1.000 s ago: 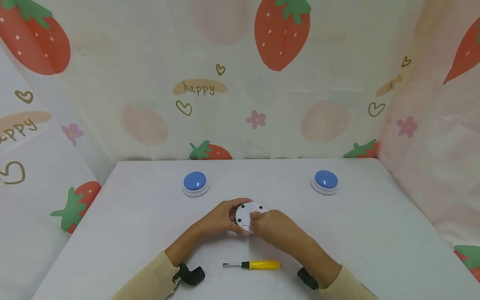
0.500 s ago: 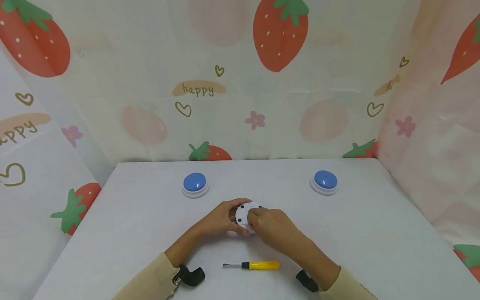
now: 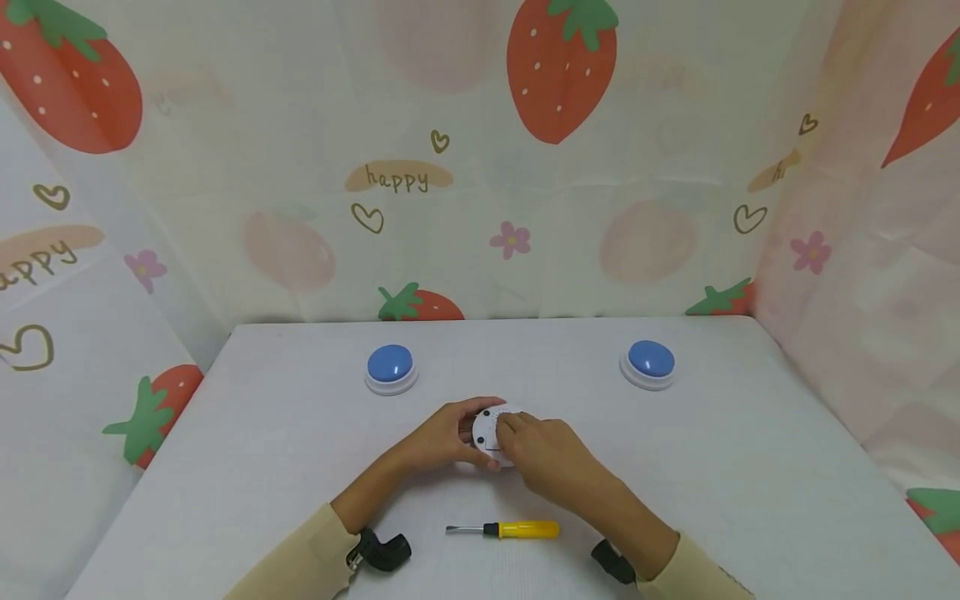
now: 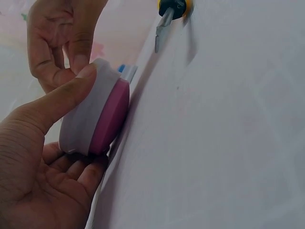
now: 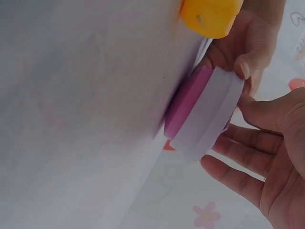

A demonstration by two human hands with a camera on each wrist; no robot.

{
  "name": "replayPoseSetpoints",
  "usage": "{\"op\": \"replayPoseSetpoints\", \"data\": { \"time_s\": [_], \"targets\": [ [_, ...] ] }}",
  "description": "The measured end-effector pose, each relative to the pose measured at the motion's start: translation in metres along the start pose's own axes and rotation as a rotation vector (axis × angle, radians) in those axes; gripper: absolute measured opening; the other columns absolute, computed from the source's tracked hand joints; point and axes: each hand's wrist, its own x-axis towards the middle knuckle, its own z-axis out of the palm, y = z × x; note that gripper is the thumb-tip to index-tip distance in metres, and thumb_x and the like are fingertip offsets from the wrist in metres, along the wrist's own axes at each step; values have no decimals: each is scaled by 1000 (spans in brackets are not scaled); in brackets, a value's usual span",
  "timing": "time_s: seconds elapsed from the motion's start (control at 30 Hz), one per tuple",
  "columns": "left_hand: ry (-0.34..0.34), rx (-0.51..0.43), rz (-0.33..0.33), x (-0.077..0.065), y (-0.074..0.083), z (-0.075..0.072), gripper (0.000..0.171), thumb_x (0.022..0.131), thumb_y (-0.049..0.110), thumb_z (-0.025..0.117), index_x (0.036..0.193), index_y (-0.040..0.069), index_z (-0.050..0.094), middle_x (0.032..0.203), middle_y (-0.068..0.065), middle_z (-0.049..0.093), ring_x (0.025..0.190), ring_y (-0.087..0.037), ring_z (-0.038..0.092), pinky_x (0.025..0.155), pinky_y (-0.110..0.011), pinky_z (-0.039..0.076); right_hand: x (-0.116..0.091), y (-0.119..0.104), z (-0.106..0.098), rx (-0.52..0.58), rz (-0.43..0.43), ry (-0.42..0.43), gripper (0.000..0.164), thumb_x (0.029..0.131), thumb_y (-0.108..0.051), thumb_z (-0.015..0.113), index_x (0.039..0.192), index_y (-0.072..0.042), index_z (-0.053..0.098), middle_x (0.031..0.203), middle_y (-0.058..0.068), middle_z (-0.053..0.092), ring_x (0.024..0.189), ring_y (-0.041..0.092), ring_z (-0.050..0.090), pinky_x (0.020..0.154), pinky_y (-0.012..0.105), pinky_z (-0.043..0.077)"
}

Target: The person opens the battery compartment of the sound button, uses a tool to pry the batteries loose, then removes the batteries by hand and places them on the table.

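A round push button (image 3: 485, 433) with a white base and pink dome is held low over the table, dome down. Small black dots and perforations show on its underside. My left hand (image 3: 441, 435) grips the rim from the left, thumb (image 4: 78, 86) along the base's side. At the underside is my right hand (image 3: 551, 454), its fingertips touching the right part. In the right wrist view its thumb (image 5: 262, 112) and fingers (image 5: 238, 179) meet the base; whether they pinch some small part is hidden. A screwdriver (image 3: 525, 530) with a yellow handle lies nearer me, untouched.
Two push buttons with blue domes stand at the back of the white table (image 3: 750, 467), one left (image 3: 390, 367) and one right (image 3: 649, 364). Strawberry-printed cloth (image 3: 465, 250) hangs behind the table and along both sides.
My right fingertips have shifted slightly left and up on the underside, covering more of it. The left hand keeps its grip, and the screwdriver and blue buttons stay put.
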Motion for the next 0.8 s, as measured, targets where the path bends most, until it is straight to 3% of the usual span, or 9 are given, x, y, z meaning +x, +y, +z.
{"op": "replayPoseSetpoints", "data": {
  "time_s": [0.53,0.8],
  "targets": [
    [-2,-1,-8,0,4,-1,88,79,7,88,153,6,42,145,-8,55,123,-19,61,101,-27,51,0,4,-6,72,31,-54,24,88,-7,78,104,-10,61,100,1,67,81,12,58,65,22,56],
    [-15,-3,-9,-1,0,-2,87,80,7,87,154,6,41,147,-9,54,124,-20,60,103,-28,50,0,5,-10,126,31,-50,29,85,-4,80,104,-12,60,102,1,67,82,12,58,73,24,59]
  ]
}}
